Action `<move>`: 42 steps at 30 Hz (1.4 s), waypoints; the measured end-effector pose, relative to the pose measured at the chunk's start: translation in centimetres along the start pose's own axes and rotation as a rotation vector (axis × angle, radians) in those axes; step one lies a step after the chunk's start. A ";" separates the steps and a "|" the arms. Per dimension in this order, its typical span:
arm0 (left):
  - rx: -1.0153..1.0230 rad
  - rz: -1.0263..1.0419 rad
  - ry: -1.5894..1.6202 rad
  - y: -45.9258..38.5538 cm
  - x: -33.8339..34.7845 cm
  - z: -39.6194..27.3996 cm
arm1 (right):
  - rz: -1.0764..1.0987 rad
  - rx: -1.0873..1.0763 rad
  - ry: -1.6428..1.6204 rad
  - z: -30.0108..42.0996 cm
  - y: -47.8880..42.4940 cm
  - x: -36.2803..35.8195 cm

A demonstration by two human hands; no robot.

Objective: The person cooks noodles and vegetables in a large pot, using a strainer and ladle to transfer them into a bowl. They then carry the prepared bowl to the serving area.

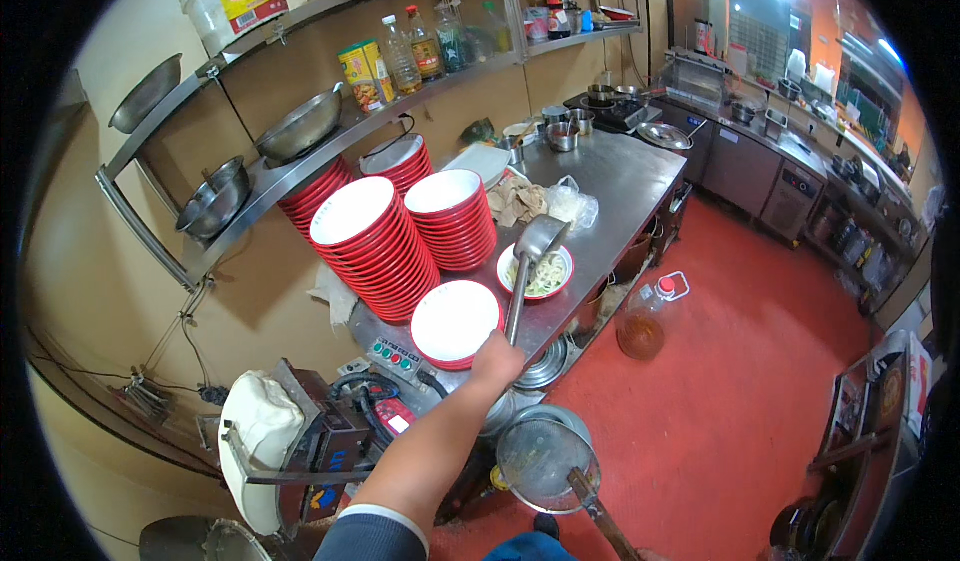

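My left hand grips the handle of a metal ladle. The ladle's cup hangs tilted over the far side of a red-rimmed white bowl that contains pale noodle-like strips and green pieces. Just beyond my left hand, a short stack of red-and-white bowls sits at the steel table's near end. Below, a round mesh strainer with a wooden handle is over a grey round vessel. Only a sliver of my right hand shows at the bottom edge, around the strainer's handle end.
Tall stacks of red bowls stand on the steel table, near a cloth and a plastic bag. A shelf overhangs them. A noodle-cutting machine holds dough. On the red floor stands a jug.
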State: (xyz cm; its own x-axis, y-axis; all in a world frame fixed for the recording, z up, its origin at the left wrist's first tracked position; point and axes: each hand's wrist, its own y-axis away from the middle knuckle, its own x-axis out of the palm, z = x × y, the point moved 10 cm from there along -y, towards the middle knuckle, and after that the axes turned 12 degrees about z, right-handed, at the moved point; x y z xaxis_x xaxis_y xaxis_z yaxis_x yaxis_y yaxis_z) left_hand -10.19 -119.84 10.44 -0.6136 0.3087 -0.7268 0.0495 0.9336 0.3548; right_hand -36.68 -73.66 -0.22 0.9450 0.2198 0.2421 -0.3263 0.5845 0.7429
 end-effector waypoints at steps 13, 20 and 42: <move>0.036 0.242 0.501 8.5 -2.1 8.7 | 0.120 0.123 0.231 4.9 -0.3 3.6; 0.070 0.555 1.083 38.7 0.9 22.8 | 0.394 0.162 0.718 7.5 -5.1 13.4; -0.580 -0.804 1.883 95.0 10.0 51.8 | 1.069 -0.047 1.195 -13.9 -16.4 82.6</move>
State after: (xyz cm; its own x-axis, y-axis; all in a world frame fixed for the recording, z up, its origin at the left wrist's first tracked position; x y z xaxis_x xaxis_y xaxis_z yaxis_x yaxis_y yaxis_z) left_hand 29.18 -18.63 6.43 -0.2472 -0.8796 0.4064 -0.5224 0.4742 0.7086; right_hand 46.37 -54.25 -1.04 -0.2577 0.9662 -0.0069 -0.8163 -0.2139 0.5365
